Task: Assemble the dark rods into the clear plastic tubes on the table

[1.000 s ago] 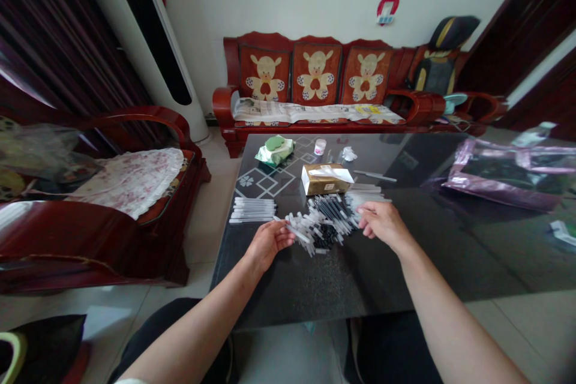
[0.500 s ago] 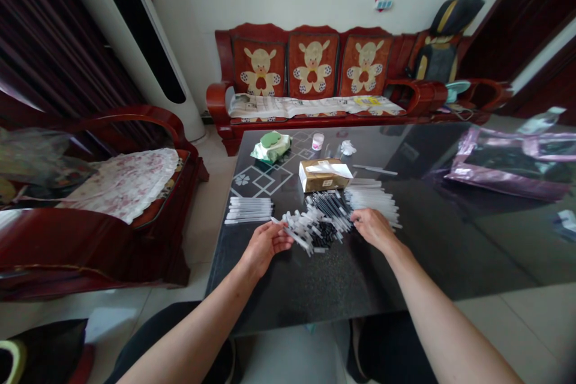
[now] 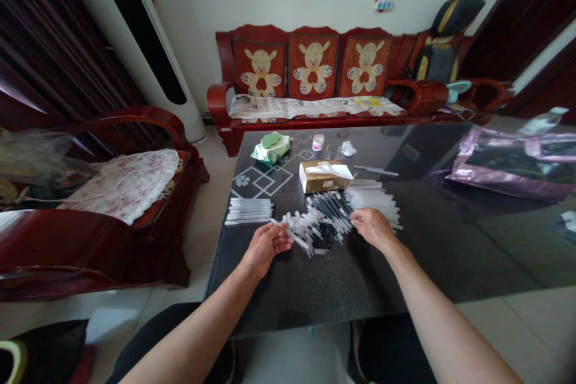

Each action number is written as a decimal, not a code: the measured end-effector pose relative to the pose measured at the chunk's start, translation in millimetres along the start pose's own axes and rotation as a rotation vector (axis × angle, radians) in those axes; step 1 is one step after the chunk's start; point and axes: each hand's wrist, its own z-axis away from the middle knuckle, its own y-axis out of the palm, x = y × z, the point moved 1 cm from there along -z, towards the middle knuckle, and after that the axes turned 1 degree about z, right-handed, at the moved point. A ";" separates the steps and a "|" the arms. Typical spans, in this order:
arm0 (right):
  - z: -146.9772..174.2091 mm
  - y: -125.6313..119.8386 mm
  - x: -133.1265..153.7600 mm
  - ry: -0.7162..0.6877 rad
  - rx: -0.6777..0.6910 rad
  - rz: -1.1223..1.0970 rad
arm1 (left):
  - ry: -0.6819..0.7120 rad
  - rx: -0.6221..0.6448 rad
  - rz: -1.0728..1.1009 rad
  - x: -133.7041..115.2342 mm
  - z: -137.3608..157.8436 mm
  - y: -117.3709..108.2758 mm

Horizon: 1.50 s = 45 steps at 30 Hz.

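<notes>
My left hand [image 3: 264,246] is closed on a translucent white pen barrel [image 3: 297,238], which slants down to the right over the near edge of a heap of small white caps [image 3: 300,221]. Small black pen parts [image 3: 324,235] lie beside the caps. My right hand [image 3: 374,229] has its fingers pinched at the right end of a bundle of dark pen refills [image 3: 330,204]; whatever is between the fingertips is hidden. Just behind that hand is a stack of white pen barrels [image 3: 371,197]. A neat row of white pens [image 3: 249,211] lies left of my left hand.
A gold tissue box [image 3: 326,182] stands behind the pen parts on the dark table [image 3: 292,294]. Farther back are a green wipes pack [image 3: 271,147], a small white jar [image 3: 317,142] and crumpled tissue [image 3: 348,148]. A pink-edged plastic bag [image 3: 508,183] lies at right.
</notes>
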 end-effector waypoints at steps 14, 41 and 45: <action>-17.6 -1.0 10.4 0.084 -0.087 -0.019 | 0.049 -0.029 -0.019 -9.5 1.7 2.2; -17.2 5.2 32.4 -0.025 -0.046 -0.127 | 0.098 -0.083 0.019 -14.7 -4.0 -6.5; -13.4 11.3 43.3 -0.148 -0.038 -0.246 | 0.077 -0.127 0.056 -17.0 -6.0 -8.7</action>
